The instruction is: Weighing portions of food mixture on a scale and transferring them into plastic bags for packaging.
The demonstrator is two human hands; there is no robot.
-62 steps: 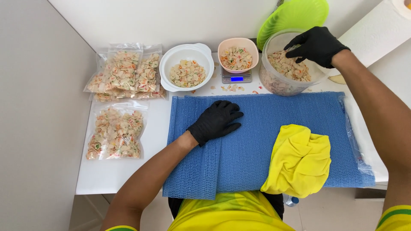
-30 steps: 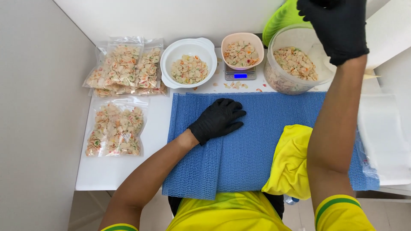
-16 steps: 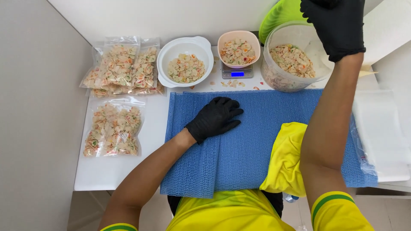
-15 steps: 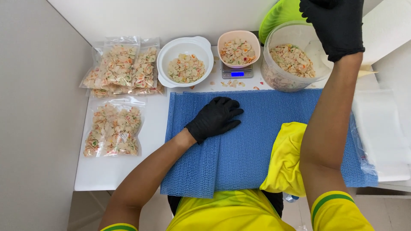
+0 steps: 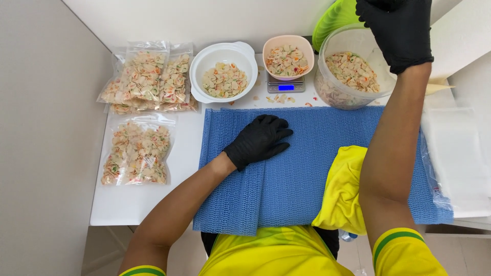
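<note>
Head view: my left hand, in a black glove, lies flat and open on the blue mat, fingers spread, holding nothing. My right hand, also gloved, is raised above the clear tub at the back right. Its fingers curl downward, but the top edge of the picture cuts them off, so I cannot tell whether it grips anything.

The tub holds small, pale chips flecked with orange and green. I judge them light, dry and brittle. They would crumble under a hard squeeze, so a loose pinch or a scoop suits them. The tub itself looks like thin plastic with slick walls. It is best taken by the rim or with both hands around the sides.

Surroundings:
- A pink bowl of chips sits on a small scale, just left of the tub.
- A few stray chips lie on the table in front of the scale.
- A white bowl of chips stands left of the scale.
- Sealed bags of chips are stacked at the far left, and one more bag lies nearer me.
- A green lid leans behind the tub.
- A yellow cloth lies on the mat under my right forearm.
- Empty clear bags lie at the right edge.

The pink bowl stands close to the tub, and a careless sweep could knock it off the scale.
</note>
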